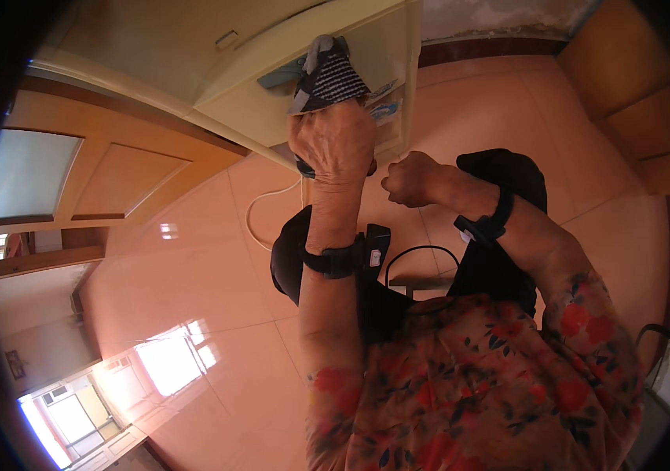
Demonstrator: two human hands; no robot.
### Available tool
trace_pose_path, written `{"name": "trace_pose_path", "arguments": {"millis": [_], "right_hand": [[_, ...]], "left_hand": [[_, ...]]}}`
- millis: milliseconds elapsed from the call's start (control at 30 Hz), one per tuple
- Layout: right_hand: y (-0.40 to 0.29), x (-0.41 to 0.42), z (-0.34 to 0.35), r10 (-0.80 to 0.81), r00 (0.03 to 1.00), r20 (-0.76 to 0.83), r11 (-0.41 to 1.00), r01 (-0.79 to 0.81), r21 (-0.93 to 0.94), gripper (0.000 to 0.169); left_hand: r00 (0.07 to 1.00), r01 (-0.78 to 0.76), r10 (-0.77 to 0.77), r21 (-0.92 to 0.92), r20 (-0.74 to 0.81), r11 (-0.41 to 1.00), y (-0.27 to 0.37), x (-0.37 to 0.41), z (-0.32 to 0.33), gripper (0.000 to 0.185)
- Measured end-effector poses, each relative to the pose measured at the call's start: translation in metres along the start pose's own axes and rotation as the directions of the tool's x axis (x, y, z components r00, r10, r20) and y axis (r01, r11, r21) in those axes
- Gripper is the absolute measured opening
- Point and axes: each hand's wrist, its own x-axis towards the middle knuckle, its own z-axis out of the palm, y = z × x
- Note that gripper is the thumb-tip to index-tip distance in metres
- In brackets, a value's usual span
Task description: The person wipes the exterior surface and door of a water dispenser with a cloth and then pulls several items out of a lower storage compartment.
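Observation:
My left hand [335,138] is closed on a cloth [332,79] with a black, grey and white woven pattern. The bunched cloth stands out past my knuckles, over the open compartment of a cream cabinet [241,109]. A small dark piece [305,168] shows under the hand; whether it belongs to the cloth I cannot tell. Just to the right, apart from the left hand, my right hand [411,179] has its fingers curled in, with nothing seen in them. Inside the compartment, a teal object [282,75] lies partly behind the cloth. Printed packets [385,110] sit along its right side.
A pale cord [248,215] loops on the pink tiled floor [241,282] below the cabinet. A wooden door [129,173] stands at left, wooden furniture [635,88] at upper right. Between my knees appear a dark curved bar [420,250] and a low seat edge [429,282].

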Motion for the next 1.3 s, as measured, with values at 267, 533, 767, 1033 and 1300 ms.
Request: {"name": "trace_pose_path", "arguments": {"millis": [267,533,767,1033,1300], "right_hand": [[0.004,-0.013,-0.016,0.062,0.995,0.075,0.998,-0.06,-0.029,0.026],[0.027,-0.026,-0.01,0.033,0.999,0.021,0.999,-0.033,0.002,0.027],[0.013,-0.031,-0.021,0.04,0.999,0.031,0.999,-0.04,0.018,0.026],[0.029,-0.028,-0.013,0.04,0.961,-0.275,0.999,-0.033,0.029,0.019],[0.009,-0.042,-0.043,0.202,0.631,-0.749,0.775,0.364,0.516,0.045]], "left_hand": [[0.878,0.444,-0.477,0.32,0.028,0.837,-0.06,-0.012,-0.04,0.024],[0.416,0.641,-0.895,-0.749,0.158,0.166,-0.095,-0.023,-0.064,0.036],[0.725,0.555,-0.689,-0.595,0.003,0.581,-0.079,-0.02,-0.067,0.041],[0.754,0.627,-0.333,-0.472,0.566,0.62,-0.057,-0.024,-0.071,0.039],[0.607,0.732,-0.064,-0.526,0.792,0.433,-0.026,-0.033,-0.059,0.031]]}}
